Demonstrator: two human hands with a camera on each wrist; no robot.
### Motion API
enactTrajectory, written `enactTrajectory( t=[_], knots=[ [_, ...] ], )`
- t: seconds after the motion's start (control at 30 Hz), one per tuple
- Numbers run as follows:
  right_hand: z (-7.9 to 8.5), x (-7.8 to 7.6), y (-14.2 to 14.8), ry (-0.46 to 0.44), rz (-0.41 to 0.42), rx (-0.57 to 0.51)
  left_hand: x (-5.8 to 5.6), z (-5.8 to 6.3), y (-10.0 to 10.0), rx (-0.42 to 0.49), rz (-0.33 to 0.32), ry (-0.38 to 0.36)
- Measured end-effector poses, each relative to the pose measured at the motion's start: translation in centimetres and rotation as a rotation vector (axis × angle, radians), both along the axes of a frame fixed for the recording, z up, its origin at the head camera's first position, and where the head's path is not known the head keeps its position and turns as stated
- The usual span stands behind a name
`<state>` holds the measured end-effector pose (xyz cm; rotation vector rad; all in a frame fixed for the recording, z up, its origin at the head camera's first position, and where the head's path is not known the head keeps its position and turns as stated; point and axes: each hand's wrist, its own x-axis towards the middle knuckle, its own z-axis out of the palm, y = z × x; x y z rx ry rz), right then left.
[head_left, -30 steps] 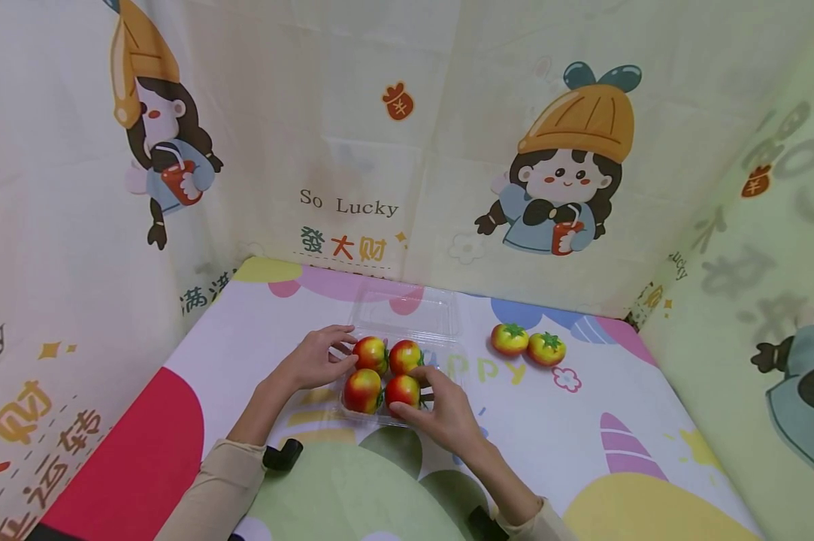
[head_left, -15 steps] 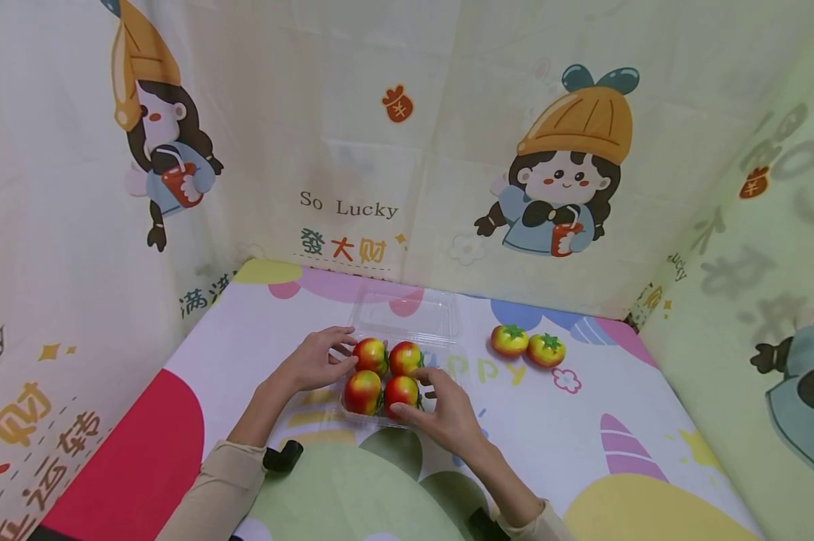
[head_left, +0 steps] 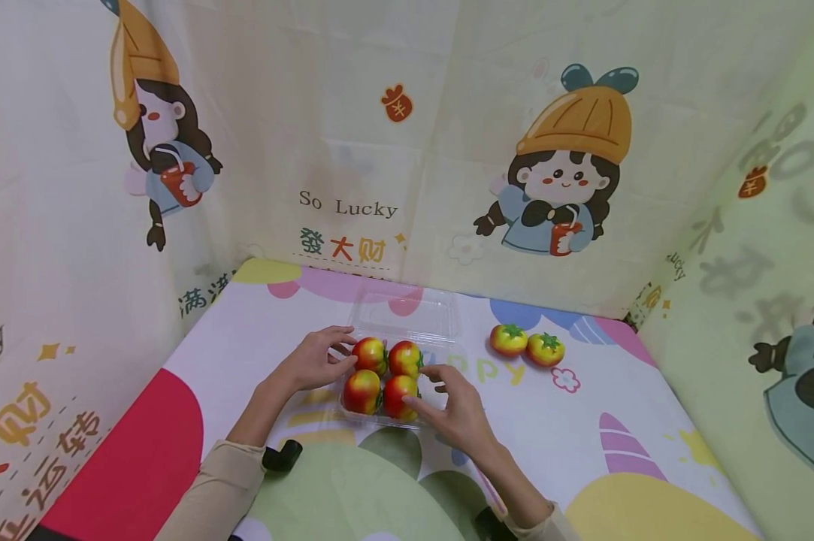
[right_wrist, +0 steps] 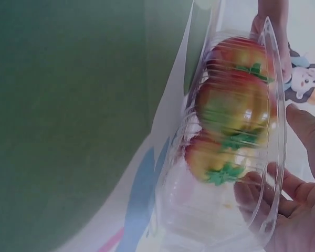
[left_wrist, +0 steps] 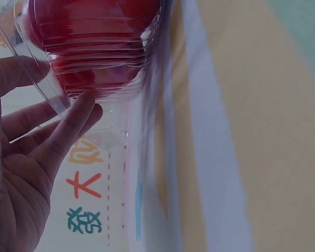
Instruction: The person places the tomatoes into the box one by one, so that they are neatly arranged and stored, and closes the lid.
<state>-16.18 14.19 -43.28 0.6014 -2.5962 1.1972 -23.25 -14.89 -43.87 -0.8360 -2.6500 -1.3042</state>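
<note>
A clear plastic box (head_left: 416,417) with an upturned lid (head_left: 407,312) stands on the table. Several red-and-yellow toy tomatoes (head_left: 362,392) with green leafy tops fill its left part. At the box's left edge, my left hand (head_left: 319,359) holds the rim loosely. In the left wrist view its thumb (left_wrist: 26,73) is near the rim, its fingertips (left_wrist: 88,102) at the ribbed wall. My right hand (head_left: 457,409) is spread over the box's right side, its thumb close to the near-right tomato (head_left: 398,397). The right wrist view shows its fingertips (right_wrist: 247,186) beside a tomato's leaves (right_wrist: 226,173).
Two more toy tomatoes, one (head_left: 508,340) beside the other (head_left: 546,349), lie on the tabletop to the right of the box. A printed cloth (head_left: 447,150) hangs behind the table and along both sides.
My right hand has drawn back slightly to the right from the near-right tomato, its fingers wider apart. The left hand stays at the box's edge, and the tomatoes look almost unmoved.
</note>
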Motion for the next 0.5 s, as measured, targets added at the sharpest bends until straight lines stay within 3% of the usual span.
enactTrajectory(
  t=[0.23, 0.5],
  knots=[
    [0.2, 0.1, 0.8, 0.076, -0.009, -0.018, 0.0, 0.1, 0.0, -0.001, 0.002, -0.005],
    [0.2, -0.2, 1.6, 0.089, -0.061, 0.003, -0.1, -0.1, 0.0, 0.005, -0.001, -0.009]
  ],
)
